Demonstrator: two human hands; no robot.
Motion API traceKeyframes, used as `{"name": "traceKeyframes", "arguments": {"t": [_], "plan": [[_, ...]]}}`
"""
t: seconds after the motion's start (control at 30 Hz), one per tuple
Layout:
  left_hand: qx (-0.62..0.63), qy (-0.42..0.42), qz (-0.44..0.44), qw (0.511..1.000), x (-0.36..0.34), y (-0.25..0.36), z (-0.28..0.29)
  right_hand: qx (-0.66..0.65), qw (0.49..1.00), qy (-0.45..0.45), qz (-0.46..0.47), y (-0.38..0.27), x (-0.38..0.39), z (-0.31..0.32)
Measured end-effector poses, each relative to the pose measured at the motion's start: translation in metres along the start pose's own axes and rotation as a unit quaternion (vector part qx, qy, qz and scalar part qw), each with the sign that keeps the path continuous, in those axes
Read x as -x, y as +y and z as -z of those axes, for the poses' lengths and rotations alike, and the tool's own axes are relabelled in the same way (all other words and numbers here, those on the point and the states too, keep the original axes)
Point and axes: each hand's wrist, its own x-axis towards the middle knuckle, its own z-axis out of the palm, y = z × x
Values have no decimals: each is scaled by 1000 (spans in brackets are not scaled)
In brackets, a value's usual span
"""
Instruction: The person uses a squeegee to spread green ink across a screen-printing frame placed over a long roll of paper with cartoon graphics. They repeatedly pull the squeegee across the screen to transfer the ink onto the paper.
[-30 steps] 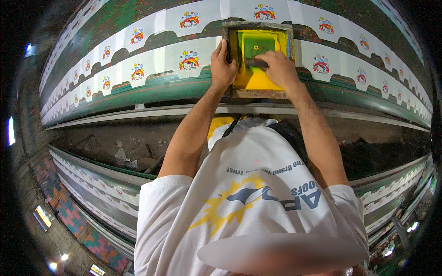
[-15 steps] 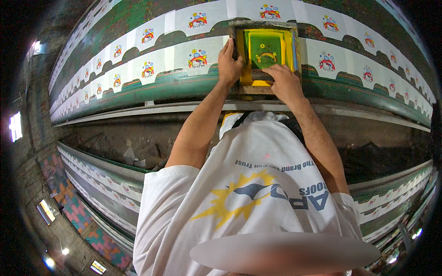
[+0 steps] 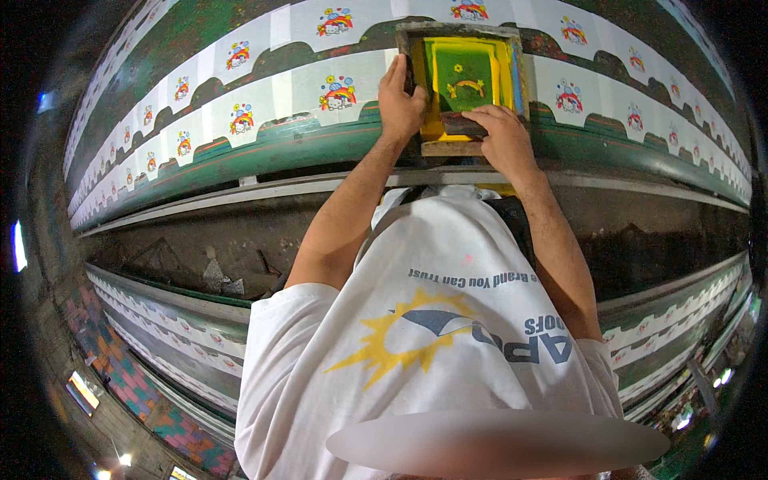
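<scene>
A wooden screen printing frame lies on the long green table, over the near row of white printed pieces. Yellow ink surrounds the green mesh, where a small flower and rainbow design shows. My left hand is closed on the frame's left side, its fingers along the outer edge. Near the frame's lower end, my right hand grips a dark squeegee, which rests inside the frame in the yellow ink. The squeegee's blade edge is hidden.
White pieces with colourful rainbow prints run in rows to both sides. A pale rail edges the table in front of me. Behind me stands another table with similar rows. Patterned tiles cover floor at lower left.
The view has shifted slightly. My right hand and the squeegee sit a little further right in the frame. My left hand keeps its hold on the frame's left side.
</scene>
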Motion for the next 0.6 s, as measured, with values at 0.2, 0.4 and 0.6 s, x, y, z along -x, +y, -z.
{"name": "traceKeyframes", "arguments": {"t": [0.2,0.4,0.6], "plan": [[27,-25,40,999,-3,-2,-1,-12,1000,17,7,0,5,0],[40,33,-49,997,6,30,-18,26,999,19,36,28,20,18],[53,38,-46,997,15,93,-118,30,999,12,10,116,55,78]]}}
